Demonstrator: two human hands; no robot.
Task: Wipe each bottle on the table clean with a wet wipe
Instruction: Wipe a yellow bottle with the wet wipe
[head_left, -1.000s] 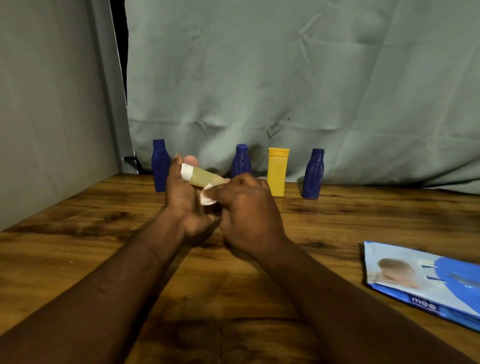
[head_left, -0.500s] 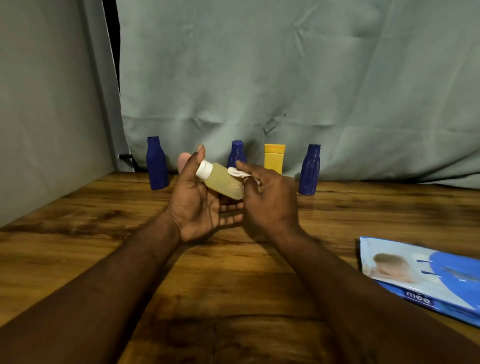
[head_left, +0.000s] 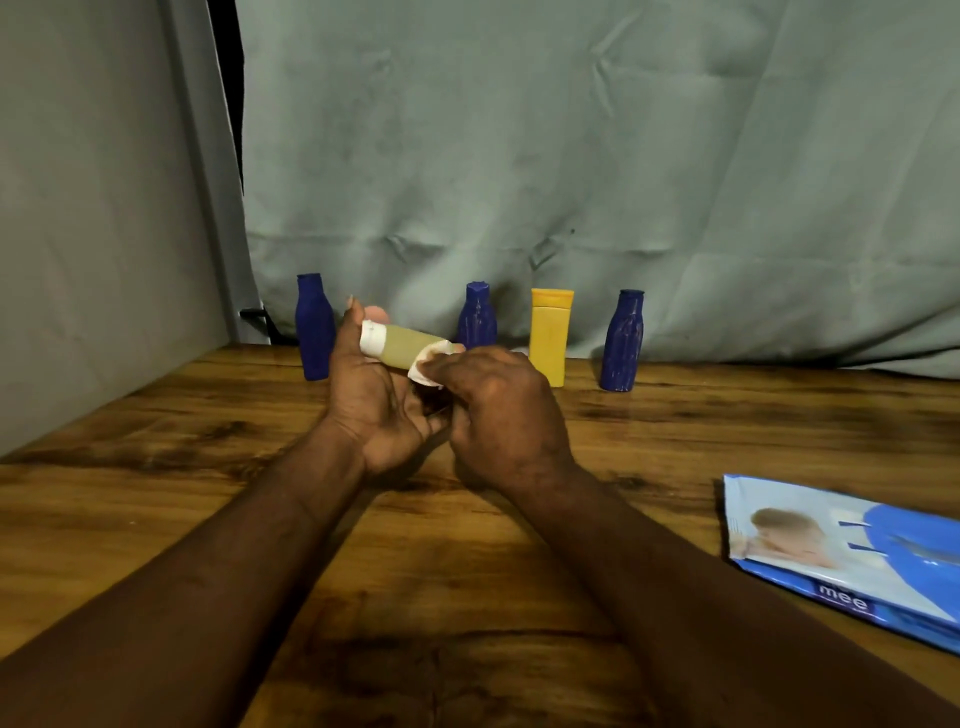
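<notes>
At the far side of the scene a creased grey-green cloth hangs as a backdrop, and in front of it a wooden table fills the lower view. On the near right of the table a blue pack of wipes lies flat. Two bare forearms reach in from the near edge, and the left hand and right hand meet above the middle of the table. Along the far edge four bottles stand upright in a row, apart from one another: from the left, a left blue bottle, a middle blue bottle, a yellow bottle and a right blue bottle. The left hand, palm up, grips a small pale bottle near its white cap, holding it tilted in the air in front of the row. The right hand's curled fingers pinch a white wet wipe against that bottle's other end
</notes>
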